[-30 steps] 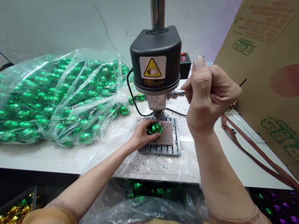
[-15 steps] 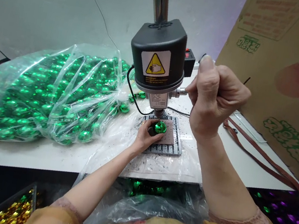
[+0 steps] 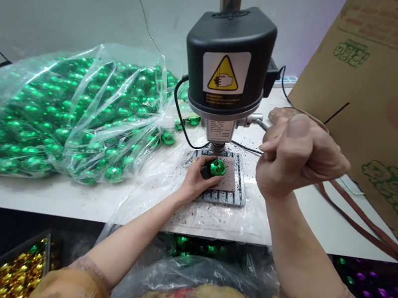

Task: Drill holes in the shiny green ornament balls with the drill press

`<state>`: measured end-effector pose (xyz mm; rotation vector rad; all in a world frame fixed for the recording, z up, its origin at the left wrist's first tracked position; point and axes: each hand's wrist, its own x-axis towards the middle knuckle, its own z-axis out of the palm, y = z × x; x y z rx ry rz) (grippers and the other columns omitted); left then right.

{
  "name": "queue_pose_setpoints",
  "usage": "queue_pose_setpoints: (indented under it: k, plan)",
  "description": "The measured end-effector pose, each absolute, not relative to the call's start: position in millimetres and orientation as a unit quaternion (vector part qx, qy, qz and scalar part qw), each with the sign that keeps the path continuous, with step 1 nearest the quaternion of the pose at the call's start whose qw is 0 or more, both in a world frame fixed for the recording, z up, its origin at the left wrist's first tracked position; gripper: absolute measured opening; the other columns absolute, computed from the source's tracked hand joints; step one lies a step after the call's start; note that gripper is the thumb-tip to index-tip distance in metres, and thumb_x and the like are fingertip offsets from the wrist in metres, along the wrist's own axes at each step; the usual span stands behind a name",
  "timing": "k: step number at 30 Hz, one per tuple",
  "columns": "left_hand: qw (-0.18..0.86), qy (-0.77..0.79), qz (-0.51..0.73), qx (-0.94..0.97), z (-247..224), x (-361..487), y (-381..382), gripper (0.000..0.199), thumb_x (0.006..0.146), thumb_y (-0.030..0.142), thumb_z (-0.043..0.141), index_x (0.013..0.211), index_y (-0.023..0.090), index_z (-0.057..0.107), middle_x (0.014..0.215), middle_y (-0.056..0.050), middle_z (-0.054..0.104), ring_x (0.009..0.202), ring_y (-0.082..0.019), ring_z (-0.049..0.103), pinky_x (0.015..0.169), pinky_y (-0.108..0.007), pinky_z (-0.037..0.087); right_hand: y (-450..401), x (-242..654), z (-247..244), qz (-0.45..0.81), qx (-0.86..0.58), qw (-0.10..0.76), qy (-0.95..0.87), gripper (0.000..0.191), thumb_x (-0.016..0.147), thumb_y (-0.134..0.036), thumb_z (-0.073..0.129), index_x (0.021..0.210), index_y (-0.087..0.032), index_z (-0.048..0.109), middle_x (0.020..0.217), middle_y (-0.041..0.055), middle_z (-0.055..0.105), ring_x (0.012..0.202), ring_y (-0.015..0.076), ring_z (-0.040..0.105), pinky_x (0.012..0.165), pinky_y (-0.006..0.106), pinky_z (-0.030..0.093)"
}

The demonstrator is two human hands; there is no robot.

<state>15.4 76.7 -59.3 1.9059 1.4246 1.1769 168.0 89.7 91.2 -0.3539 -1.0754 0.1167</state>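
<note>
Cardboard box point(image 3: 388, 98) leans at the right edge of the white tabletop point(image 3: 62, 200). Clear bag of green beads point(image 3: 58, 106) lies on the left part. Bench drill point(image 3: 229, 68) stands centre, over its slotted base plate point(image 3: 224, 193). Right hand point(image 3: 296, 157) is fisted around the drill's lever point(image 3: 258, 123). Left hand point(image 3: 197, 181) pinches a green bead point(image 3: 217, 166) on the brown pad point(image 3: 228, 176), directly under the chuck.

bag of green balls point(image 3: 57, 111) crowding left, cardboard box point(image 3: 388, 98) walling right
</note>
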Motion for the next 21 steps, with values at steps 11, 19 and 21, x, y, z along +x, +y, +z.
queue_pose_setpoints:
  k: [11,19,21]
  plan:
    - [0.293,0.514,0.458,0.664,-61,17,76,0.049,0.076,0.035,0.084,0.117,0.021,0.062,0.114,-0.008,0.066,0.109,-0.027,0.064,0.096,-0.040,0.051,88,172,75,0.016,-0.188,0.838,-0.512,0.043,0.087,-0.029,0.058,0.049,-0.019,0.040,0.043,-0.0060,0.032,0.040,0.0047,0.037,0.044,0.027,0.025]
    - [0.286,0.508,0.460,0.669,-60,17,75,0.048,0.077,0.036,0.083,0.118,0.021,0.063,0.113,-0.008,0.068,0.110,-0.027,0.063,0.095,-0.039,0.051,93,173,70,-0.016,-0.139,0.843,-0.520,0.047,0.088,-0.023,0.054,0.047,-0.017,0.029,0.041,-0.0061,0.037,0.038,0.0041,0.036,0.042,0.026,0.029]
    - [0.285,0.506,0.460,0.671,-60,17,74,0.048,0.077,0.036,0.083,0.118,0.022,0.063,0.113,-0.007,0.068,0.109,-0.027,0.063,0.095,-0.039,0.051,95,173,70,-0.022,-0.116,0.842,-0.527,0.046,0.086,-0.018,0.054,0.050,-0.016,0.026,0.042,-0.0065,0.037,0.039,0.0034,0.035,0.042,0.025,0.029]
